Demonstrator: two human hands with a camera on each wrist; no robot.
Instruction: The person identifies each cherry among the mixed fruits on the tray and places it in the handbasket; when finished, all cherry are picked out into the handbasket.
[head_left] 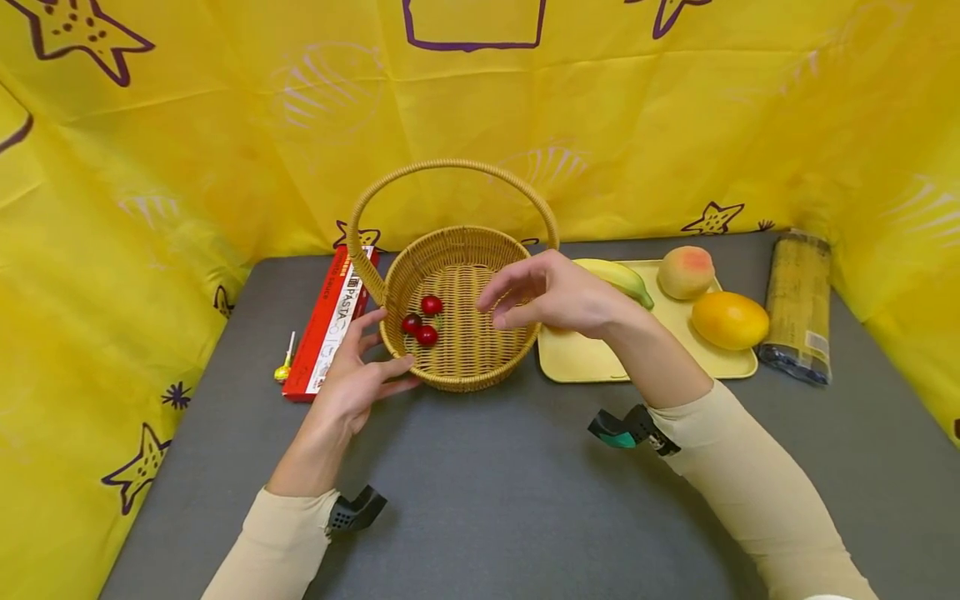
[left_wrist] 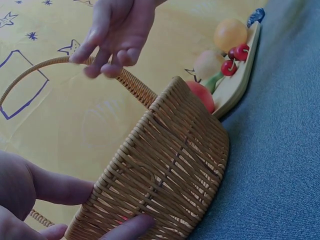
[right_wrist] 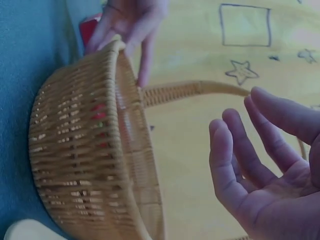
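A round wicker basket (head_left: pixel 465 384) with a tall hoop handle stands on the grey table, three red cherries (head_left: pixel 427 335) lying inside at its left. My left hand (head_left: pixel 358 375) holds the basket's left rim, thumb at the near side and fingers along the wall. In the left wrist view, one finger (left_wrist: pixel 135 227) lies against the outer weave. Over the basket's right side hovers my right hand (head_left: pixel 551 292), fingers loosely bent. The right wrist view shows nothing between that hand's fingers (right_wrist: pixel 222 150) and thumb.
Right of the basket, a cream tray (head_left: pixel 585 367) bears a banana (head_left: pixel 618 279), a peach (head_left: pixel 686 272) and a mango (head_left: pixel 729 320). More cherries (left_wrist: pixel 229 67) and a red fruit (left_wrist: pixel 201 95) show there too. A pasta box (head_left: pixel 318 333), lollipop (head_left: pixel 283 368) and yellow pack (head_left: pixel 798 300) flank these.
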